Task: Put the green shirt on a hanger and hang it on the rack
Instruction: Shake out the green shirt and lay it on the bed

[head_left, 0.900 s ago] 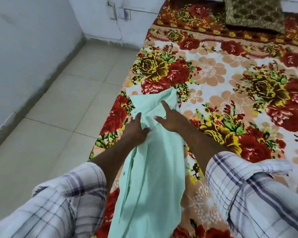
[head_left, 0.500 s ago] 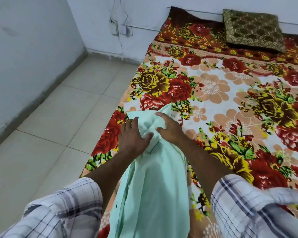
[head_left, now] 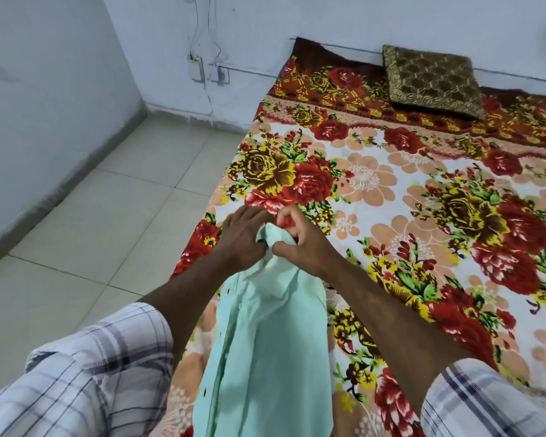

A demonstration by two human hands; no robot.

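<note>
Bunching the far end of the green shirt [head_left: 265, 335], both hands closed on cloth: left hand [head_left: 243, 238] and right hand [head_left: 300, 244], touching. Lying lengthwise along the near edge of the flowered bed [head_left: 391, 190], beside tiled floor [head_left: 108, 216]. No hanger or rack in view. Likely risks: crumpling further from the bunched grip, or sliding off the bed edge onto the floor.

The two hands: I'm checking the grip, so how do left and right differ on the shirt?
The left hand lies knuckles-up over the shirt's top end at its left side; the right hand comes in from the right. The left hand's fingers curl over the fabric; the right hand pinches it with its thumb. Both grip the same bunched end, almost touching, above the bed.
</note>
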